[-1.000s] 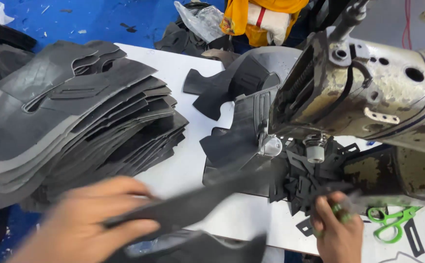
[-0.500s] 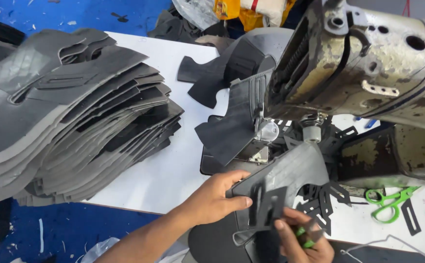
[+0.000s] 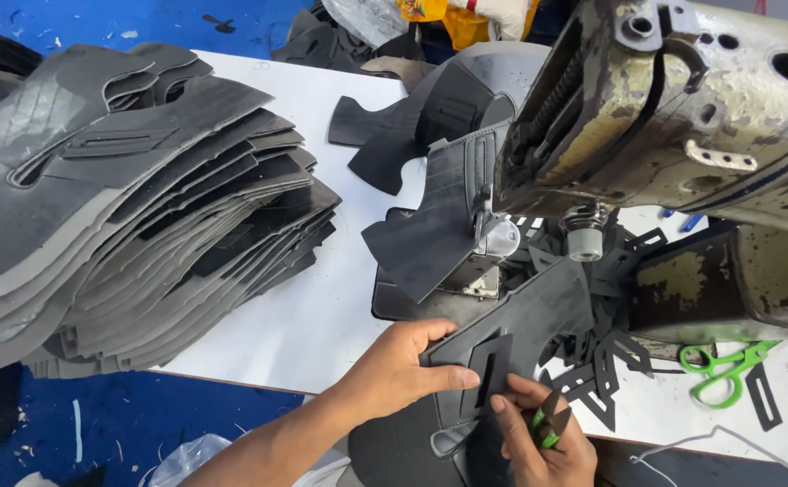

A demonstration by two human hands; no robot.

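A worn sewing machine [image 3: 682, 108], its paint chipped, fills the upper right and overhangs a white table [image 3: 322, 307]. On the left of the table rests a tall, slumped stack of grey and black cut sheets [image 3: 123, 207]. More dark pieces lie under and behind the machine head.

The left forearm comes in from the bottom edge and slants up to the right. The left hand [image 3: 394, 370] lies palm down on the near edge of a dark cut panel [image 3: 520, 334], thumb stretched along its top edge and fingers curled over its left side, clamped on it. The panel reaches from the hand up toward the machine's needle area, tilted, with its far end just below the round metal parts.

The right hand [image 3: 538, 442] rises from the bottom edge, just right of the left. Its fingertips [image 3: 502, 397] press a small black strip [image 3: 493, 365] against the panel, close together. A green-handled tool [image 3: 547, 424] is tucked in that hand.

Green scissors [image 3: 723, 365] lie on the table to the right, well apart from both hands, beside loose black offcuts [image 3: 606, 388].
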